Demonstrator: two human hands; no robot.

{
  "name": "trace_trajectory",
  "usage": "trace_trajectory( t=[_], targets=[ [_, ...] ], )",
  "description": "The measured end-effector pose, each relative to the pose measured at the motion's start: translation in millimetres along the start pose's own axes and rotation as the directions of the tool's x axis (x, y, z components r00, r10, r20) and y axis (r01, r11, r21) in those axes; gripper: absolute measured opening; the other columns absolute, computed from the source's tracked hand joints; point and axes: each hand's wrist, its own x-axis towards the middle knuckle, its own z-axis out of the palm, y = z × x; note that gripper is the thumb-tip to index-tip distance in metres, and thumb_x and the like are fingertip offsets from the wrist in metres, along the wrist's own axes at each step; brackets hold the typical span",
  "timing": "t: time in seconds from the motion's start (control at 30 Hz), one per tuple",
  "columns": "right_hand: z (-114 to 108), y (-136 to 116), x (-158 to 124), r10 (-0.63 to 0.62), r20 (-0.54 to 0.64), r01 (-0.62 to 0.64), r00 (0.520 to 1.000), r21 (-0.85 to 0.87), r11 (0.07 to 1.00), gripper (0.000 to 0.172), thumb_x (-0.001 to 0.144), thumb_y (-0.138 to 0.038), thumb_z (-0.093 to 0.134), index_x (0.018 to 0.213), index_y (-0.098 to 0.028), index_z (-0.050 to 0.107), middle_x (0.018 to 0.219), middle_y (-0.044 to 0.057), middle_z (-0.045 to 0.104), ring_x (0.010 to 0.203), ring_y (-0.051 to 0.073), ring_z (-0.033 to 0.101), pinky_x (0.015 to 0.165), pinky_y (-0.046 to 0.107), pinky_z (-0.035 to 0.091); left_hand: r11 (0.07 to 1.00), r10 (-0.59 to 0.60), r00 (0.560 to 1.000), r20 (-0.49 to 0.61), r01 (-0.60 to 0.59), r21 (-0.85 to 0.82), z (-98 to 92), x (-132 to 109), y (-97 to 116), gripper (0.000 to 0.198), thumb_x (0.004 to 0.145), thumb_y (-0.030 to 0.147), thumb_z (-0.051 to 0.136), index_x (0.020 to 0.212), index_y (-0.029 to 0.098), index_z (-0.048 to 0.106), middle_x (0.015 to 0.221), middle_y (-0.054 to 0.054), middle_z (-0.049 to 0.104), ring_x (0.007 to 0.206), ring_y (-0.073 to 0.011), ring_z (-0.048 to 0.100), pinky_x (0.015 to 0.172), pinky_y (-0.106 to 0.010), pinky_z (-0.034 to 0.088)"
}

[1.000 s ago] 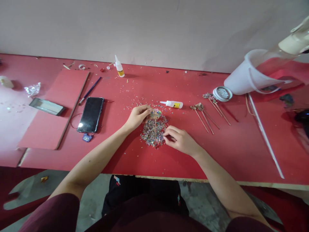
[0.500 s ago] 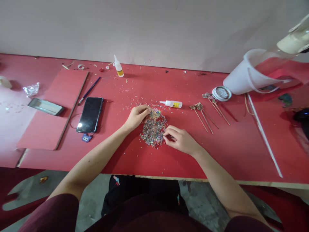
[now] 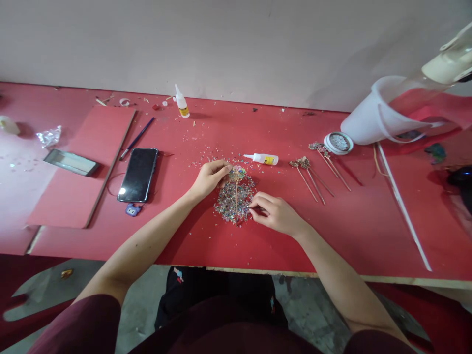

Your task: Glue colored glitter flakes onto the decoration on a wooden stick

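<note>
Fingers of the L hand [image 3: 212, 179] pinch the head of a hairpin [image 3: 237, 189] at approx 11 o'clock of the chip pile [image 3: 224, 204]. Pin lies over the pile, its multicoloured head at 12, stem pointing to 6. Fingers of the R hand [image 3: 273, 212] curl in at the pile's 3-4 o'clock edge, thumb & finger tips close together; can't tell if they're fully closed or have a chip btw them.

Around the pile, L to R: board [image 3: 73, 199] at 9-10 o'clock w/ a small box [image 3: 71, 162] on it; phone [image 3: 138, 174] nearer, same bearing; brush [image 3: 137, 138] at 10; upright glue bottle [image 3: 182, 103] at 11; second glue bottle [image 3: 266, 159] on its side at 1; other hairpins [image 3: 309, 178] at 2-3; tub [image 3: 338, 142] & bucket [image 3: 368, 115] farther out at 2.

Step in hand, judging by pose: pin held steady, R fingers working at the chips. Next move, I'd judge, calls for a firm L pinch & a light R touch, w/o knocking the stem or scattering loose bits.
</note>
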Motion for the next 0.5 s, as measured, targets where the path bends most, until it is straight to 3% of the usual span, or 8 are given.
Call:
trace_trajectory(
  t=[0.5],
  targets=[
    [3.4, 2.4, 1.0, 0.011, -0.050, -0.013, 0.999, -0.050, 0.999, 0.007, 0.091, -0.021, 0.051, 0.089, -0.019, 0.056, 0.087, 0.003, 0.059, 0.070, 0.012, 0.056, 0.066, 0.026, 0.046, 1.000, 0.003, 1.000, 0.000, -0.003, 0.015, -0.9, 0.3, -1.4, 0.025, 0.091, 0.034, 0.053, 0.075, 0.014, 0.058, 0.052, 0.003, 0.054, 0.039, -0.0048, 0.045, 0.040, -0.017, 0.034]
  ],
)
